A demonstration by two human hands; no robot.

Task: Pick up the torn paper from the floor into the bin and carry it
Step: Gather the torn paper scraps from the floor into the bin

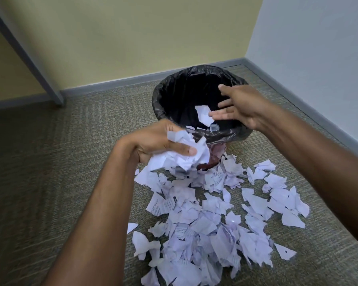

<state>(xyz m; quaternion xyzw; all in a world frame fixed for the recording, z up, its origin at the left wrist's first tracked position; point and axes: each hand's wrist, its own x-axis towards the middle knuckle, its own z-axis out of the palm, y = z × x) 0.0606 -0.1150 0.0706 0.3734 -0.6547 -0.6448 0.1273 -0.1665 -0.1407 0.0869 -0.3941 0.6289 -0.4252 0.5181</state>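
- Early yet — a few scraps (203,115) lie inside the bin (167,87); most torn paper (205,228) covers the carpet (70,172) in front of it.
- Left hand (153,141) clutches a crumpled wad (186,155) at the near rim; right hand (238,108) hovers over the mouth, fingers spread, empty.
- Bin sits near the wall corner (245,48) — open carpet lies to the left.

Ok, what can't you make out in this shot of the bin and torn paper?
Head view only.
Bottom of the bin: the black liner and the right hand hide how much paper is inside.
Lower wall of the bin: behind the left hand and its handful of paper.
Print on the torn paper on the carpet: too small to read.
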